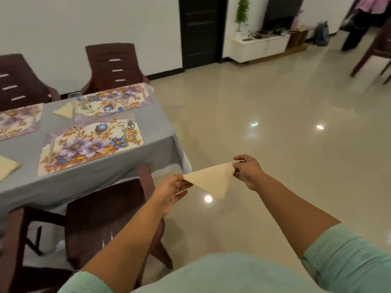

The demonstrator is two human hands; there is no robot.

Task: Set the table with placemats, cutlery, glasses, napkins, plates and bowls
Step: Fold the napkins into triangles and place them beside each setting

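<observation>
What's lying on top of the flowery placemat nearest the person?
On the nearest placemat lie a fork and a spoon near its right end, and what looks like a knife at its left. No plate, bowl or glass yet.

You have three floral placemats (91, 144) on the worktop, three cream napkins (211, 180), one glass (74, 97) at eleven o'clock, one fork (124, 134), one spoon (131, 126) and four dark chairs (112, 64).

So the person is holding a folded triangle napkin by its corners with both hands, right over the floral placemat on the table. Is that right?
Not quite. The head view shows the napkin held off the table, over the shiny floor beside it, not over the placemat. The rest holds: it is folded into a triangle, with the left hand and the right hand each pinching a corner.
</observation>
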